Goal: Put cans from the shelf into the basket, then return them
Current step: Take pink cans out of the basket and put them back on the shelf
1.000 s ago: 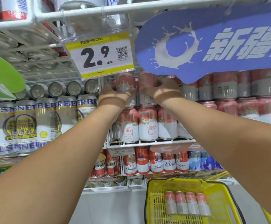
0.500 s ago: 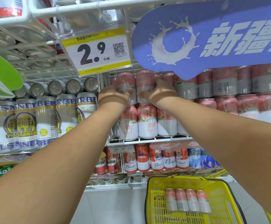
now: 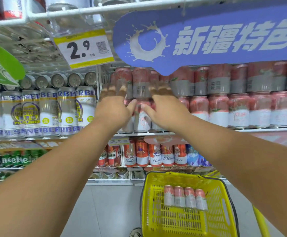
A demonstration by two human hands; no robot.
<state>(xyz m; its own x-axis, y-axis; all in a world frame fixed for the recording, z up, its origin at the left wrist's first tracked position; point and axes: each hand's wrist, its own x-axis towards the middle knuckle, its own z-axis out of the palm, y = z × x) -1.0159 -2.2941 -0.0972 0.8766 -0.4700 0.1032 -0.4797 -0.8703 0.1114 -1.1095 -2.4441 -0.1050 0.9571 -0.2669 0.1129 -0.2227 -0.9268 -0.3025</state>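
Reaching up toward the white wire shelf [image 3: 139,133], both bare hands are hanging in front of the stacked pink-and-white drink cans [image 3: 141,82]. The left hand [image 3: 112,106] is spreading its fingers upward, blurred at the tips, with the thumb pointing right; it is holding nothing that can be made out. The right hand [image 3: 165,108] is mirroring it, fingers raised and loose, thumb pointing left, just beside the left thumb. Whether any fingertip is touching a can is not clear through the blur. Between the two thumbs a lower-row pink-and-white can [image 3: 141,120] is showing. Below, a yellow plastic shopping basket [image 3: 149,211] is sitting on the pale floor, and four pink-and-white cans [image 3: 185,199] are lying side by side in it. A yellow-edged price tag [image 3: 86,48] and a blue hanging sign [image 3: 207,35] are dangling above the hands.
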